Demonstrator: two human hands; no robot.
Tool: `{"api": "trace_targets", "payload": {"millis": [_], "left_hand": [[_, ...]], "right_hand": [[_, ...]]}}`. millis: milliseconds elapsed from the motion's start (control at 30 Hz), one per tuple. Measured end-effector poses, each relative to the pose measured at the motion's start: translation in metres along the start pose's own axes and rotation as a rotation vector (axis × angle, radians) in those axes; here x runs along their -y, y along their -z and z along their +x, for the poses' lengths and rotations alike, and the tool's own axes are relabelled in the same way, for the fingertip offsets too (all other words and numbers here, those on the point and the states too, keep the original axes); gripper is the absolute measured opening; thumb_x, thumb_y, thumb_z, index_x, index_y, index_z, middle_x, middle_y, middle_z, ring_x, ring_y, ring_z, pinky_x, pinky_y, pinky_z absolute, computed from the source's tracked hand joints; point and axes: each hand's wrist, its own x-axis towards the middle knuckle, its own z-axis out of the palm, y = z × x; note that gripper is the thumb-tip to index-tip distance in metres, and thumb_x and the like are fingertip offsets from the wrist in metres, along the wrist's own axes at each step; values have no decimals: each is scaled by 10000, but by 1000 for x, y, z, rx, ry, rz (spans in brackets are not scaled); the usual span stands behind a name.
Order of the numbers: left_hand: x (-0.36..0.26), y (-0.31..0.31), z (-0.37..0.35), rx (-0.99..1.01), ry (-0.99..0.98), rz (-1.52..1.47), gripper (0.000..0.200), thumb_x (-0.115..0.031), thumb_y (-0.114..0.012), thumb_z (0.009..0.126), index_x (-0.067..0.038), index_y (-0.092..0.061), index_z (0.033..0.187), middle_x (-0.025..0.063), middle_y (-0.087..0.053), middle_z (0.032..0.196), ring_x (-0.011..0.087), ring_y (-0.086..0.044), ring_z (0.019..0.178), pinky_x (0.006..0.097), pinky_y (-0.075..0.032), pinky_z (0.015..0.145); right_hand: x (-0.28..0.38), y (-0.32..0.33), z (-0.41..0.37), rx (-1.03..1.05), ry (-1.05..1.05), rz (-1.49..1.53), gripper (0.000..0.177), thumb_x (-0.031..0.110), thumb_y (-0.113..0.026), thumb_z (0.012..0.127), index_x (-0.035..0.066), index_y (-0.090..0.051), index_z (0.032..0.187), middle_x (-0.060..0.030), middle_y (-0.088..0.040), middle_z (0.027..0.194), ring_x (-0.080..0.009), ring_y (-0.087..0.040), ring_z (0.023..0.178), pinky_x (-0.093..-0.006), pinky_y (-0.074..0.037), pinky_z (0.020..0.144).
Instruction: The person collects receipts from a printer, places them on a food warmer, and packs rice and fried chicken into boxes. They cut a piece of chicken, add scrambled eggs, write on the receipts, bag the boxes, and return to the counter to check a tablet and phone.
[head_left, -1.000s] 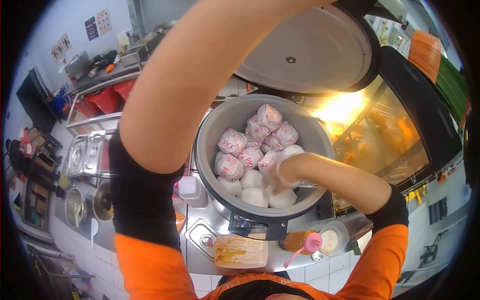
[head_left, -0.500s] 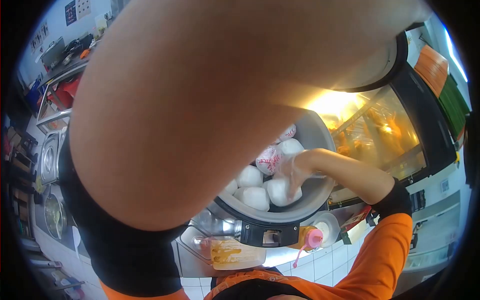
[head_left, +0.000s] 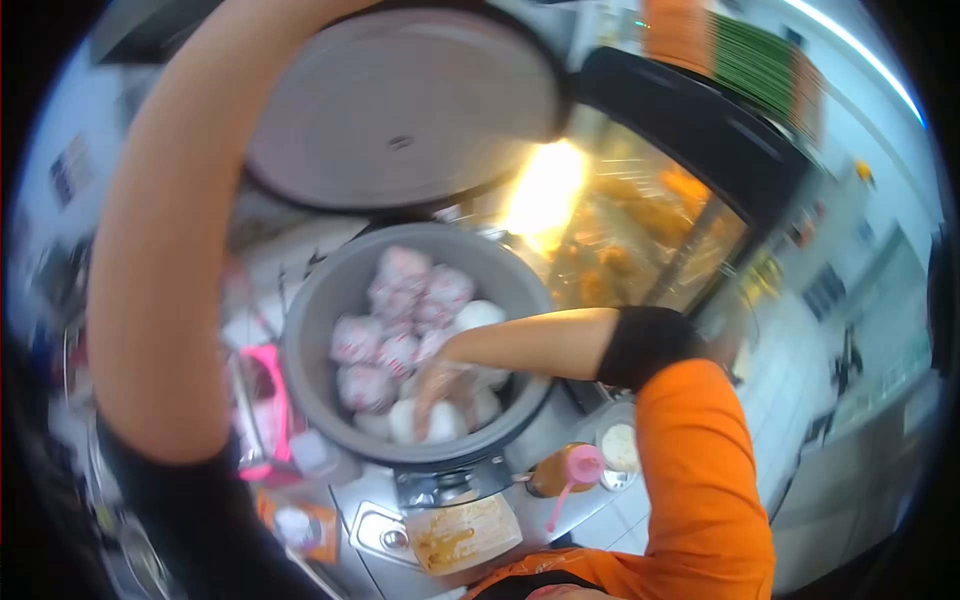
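Note:
My right hand, in a clear plastic glove, reaches into a deep grey cooker pot. Its fingers are curled over a white wrapped bundle at the near side. Behind it lie several round bundles with red print, and another plain white bundle sits toward the far right. The cooker's round lid is tilted up at the back. My left forearm rises along the left side toward the lid's top edge; my left hand is beyond the frame.
A lit glass food warmer stands at the right of the pot. Near its front are a pink-capped sauce bottle, a sauce-smeared tub and a white container. A pink-edged basket is on the left.
The view has shifted, so the lid and more printed bundles show now. My left arm no longer blocks the pot. My right hand stays in the pot among the white bundles.

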Motion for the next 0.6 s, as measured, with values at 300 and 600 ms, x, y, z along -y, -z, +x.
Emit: {"api": "trace_targets", "payload": {"millis": [300,600], "left_hand": [[-24,21,-58,160,83,167,304,-124,-473,942,-64,-601,1211,131,-520,1328,237,-409,1305,359,-298,1077],[-222,22,-218,384,277,473,440,-117,-588,829,-104,-563,1268,153,-456,1381,366,-367,1317,516,-238,1086]], "right_hand": [[-21,-46,-143,-141,840,153,448,118,-732,727,-17,-576,1125,-153,-651,1014,-246,-656,892,-426,-580,682],[-437,-136,-363,-542,865,512,715,143,-817,626,-3,-474,1236,-184,-585,1142,-310,-595,1044,-417,-534,817]]}}
